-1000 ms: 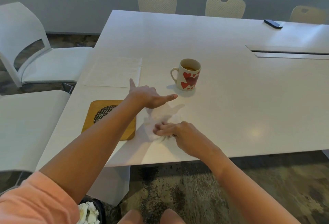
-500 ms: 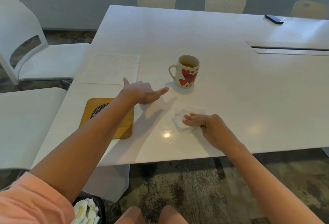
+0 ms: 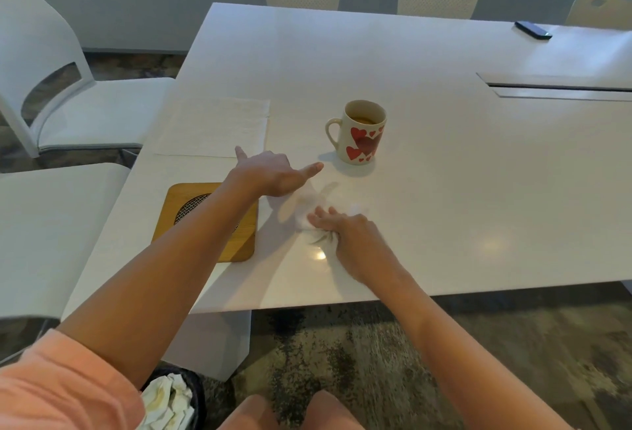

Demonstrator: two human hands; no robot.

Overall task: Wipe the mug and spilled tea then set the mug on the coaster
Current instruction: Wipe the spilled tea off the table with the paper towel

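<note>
As your right hand (image 3: 355,241) sweeps crumpled tissue (image 3: 307,215) back leftward, spill shrinks; left hand (image 3: 273,173) points, empty; mug (image 3: 360,132) awaits coaster (image 3: 191,193).

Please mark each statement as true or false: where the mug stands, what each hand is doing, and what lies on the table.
1. The mug stands on the coaster. False: it stands on the bare table, apart from the coaster.
2. The right hand presses a white tissue on the table. True.
3. The left hand grips the mug's handle. False: it holds nothing, index finger pointing towards the mug.
4. The mug has red hearts on it. True.
5. A dark phone lies at the table's far side. True.
</note>
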